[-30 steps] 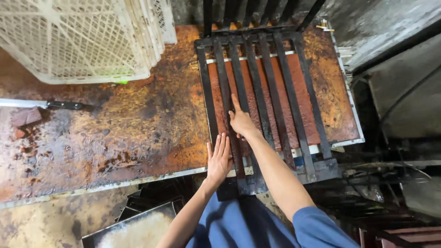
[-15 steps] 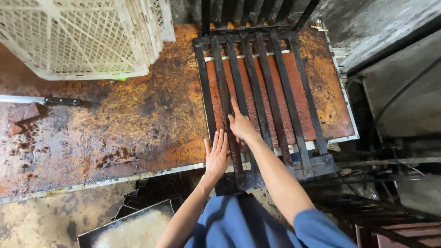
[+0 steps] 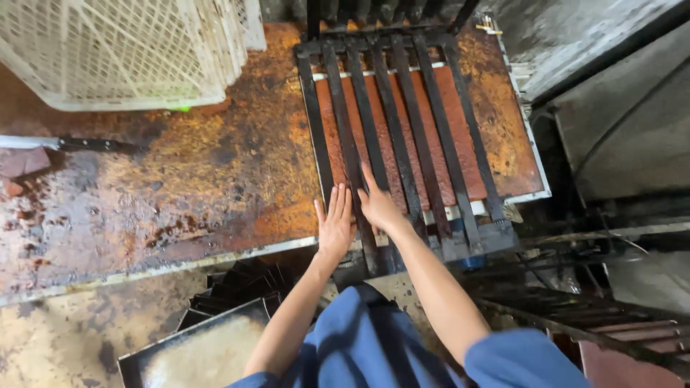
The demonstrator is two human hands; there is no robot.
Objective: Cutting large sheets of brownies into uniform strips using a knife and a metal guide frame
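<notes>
A black metal grate of long parallel bars (image 3: 402, 136) is laid on the rusty orange-brown counter (image 3: 180, 179), over a reddish slab. The left hand (image 3: 336, 226) and right hand (image 3: 377, 205) are pressed flat on its near bars, fingers spread; nothing is gripped by either.
</notes>
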